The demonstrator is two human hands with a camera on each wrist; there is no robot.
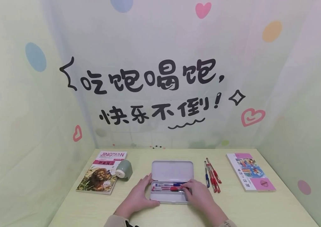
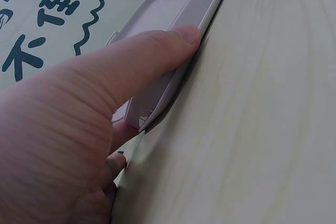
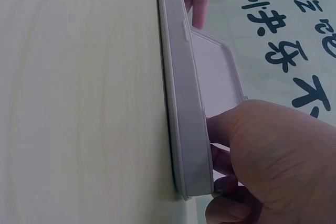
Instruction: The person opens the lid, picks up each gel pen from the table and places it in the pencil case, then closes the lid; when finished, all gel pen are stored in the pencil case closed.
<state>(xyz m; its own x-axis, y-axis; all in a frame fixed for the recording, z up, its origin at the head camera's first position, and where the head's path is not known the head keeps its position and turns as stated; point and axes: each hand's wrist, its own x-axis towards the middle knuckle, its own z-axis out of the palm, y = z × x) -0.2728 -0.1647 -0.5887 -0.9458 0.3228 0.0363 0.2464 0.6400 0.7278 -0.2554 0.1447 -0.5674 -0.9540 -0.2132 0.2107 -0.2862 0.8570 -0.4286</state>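
Note:
An open pencil case (image 1: 169, 197) of pale metal or plastic lies on the table, its lid (image 1: 172, 170) raised at the back. Several pens (image 1: 164, 189), with red and blue parts, lie in its rear compartment. My left hand (image 1: 139, 197) grips the case at its left end, thumb (image 2: 173, 40) along the front wall and fingers round the side. My right hand (image 1: 200, 194) reaches over the right end of the case and pinches the right end of a red pen (image 1: 174, 189). In the right wrist view, the case's wall hides those fingertips.
Right of the case lie several loose pens (image 1: 213, 178), red and blue. A pink and white book (image 1: 251, 171) lies farther right. At the left is a book with an animal cover (image 1: 101, 176), a grey-green cylindrical object (image 1: 125, 170) beside it. A printed curtain (image 1: 160, 132) hangs behind.

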